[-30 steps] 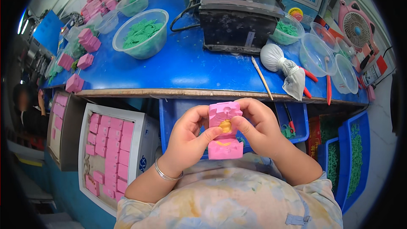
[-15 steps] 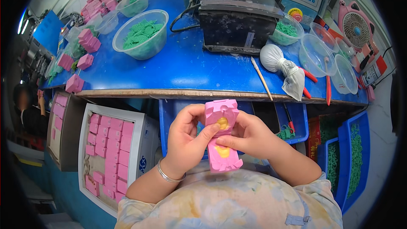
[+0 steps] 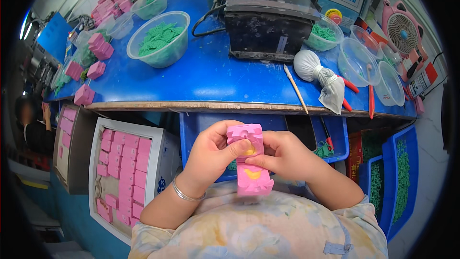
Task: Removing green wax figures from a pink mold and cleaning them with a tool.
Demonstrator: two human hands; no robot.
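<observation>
Between my hands is a pink rubber mold opened into two blocks, one above the other, with yellow-lined hollows in their faces. My left hand (image 3: 209, 152) is closed around the upper mold half (image 3: 245, 131), its thumb pressed on the face beside the yellow hollow. My right hand (image 3: 290, 157) grips at the seam, thumb lying across the top of the lower mold half (image 3: 254, 186). The fingers behind the mold are mostly hidden. Whether the halves are joined at the seam, I cannot tell. A blue drawer tray (image 3: 192, 127) with green pieces lies beneath my hands.
Beyond stands a blue workbench (image 3: 211, 81) with a bowl of green pieces (image 3: 160, 38), a dark machine (image 3: 268, 31), a tied white pouch (image 3: 311, 67) and a wooden-handled tool (image 3: 295, 88). A white box (image 3: 158, 163) of pink molds is at left, blue bins (image 3: 405, 182) at right.
The upper mold half has tipped, so less of its yellow hollow shows. My left hand has shifted slightly left with it, and the right hand has moved little.
</observation>
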